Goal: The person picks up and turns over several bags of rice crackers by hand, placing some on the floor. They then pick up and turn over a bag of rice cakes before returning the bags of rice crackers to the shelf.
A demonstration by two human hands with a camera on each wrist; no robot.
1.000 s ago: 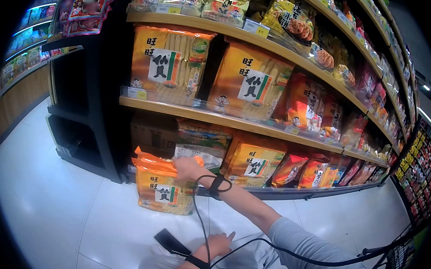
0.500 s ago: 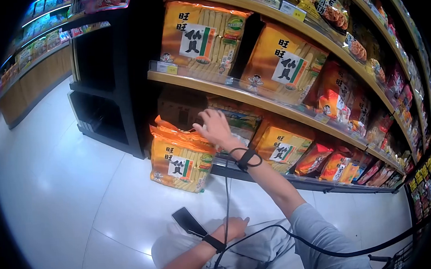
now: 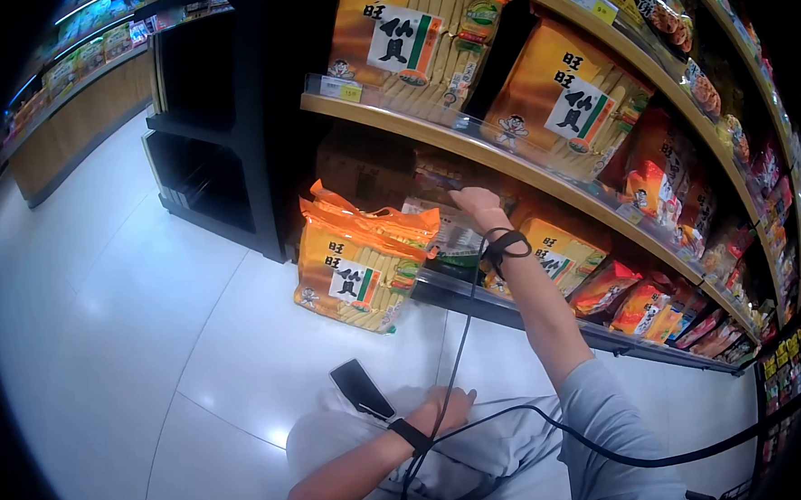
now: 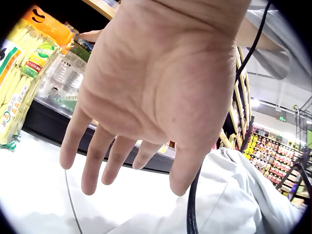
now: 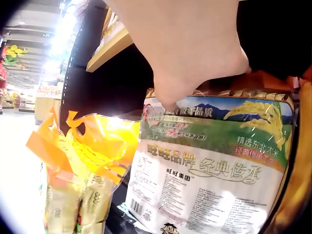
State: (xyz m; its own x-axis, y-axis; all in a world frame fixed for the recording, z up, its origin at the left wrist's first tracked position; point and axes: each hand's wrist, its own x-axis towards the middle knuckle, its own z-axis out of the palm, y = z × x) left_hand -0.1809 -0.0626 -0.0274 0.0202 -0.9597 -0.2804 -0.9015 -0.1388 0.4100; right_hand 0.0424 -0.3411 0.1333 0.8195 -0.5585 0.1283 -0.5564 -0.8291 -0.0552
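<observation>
My right hand [image 3: 472, 201] reaches into the bottom shelf, and its fingers touch the top edge of a white and green snack bag [image 3: 443, 239] standing there. In the right wrist view the hand [image 5: 190, 48] sits just above that bag [image 5: 214, 170]. A large orange cracker bag [image 3: 356, 266] stands upright on the floor, leaning against the shelf front left of the hand. My left hand [image 3: 451, 408] rests on my lap with straight fingers [image 4: 92, 165] and holds nothing. A dark phone [image 3: 361, 390] lies on my thigh beside it.
Shelves [image 3: 412, 127] above carry more big orange cracker bags [image 3: 574, 105]. Smaller snack packs [image 3: 639, 305] fill the bottom shelf to the right. A black empty shelving unit [image 3: 204, 124] stands to the left. White tiled floor [image 3: 123, 310] spreads out on the left.
My right hand let go of the orange bag, which now stands on the floor, and moved right into the bottom shelf to the white and green bag. The left hand stayed on my lap.
</observation>
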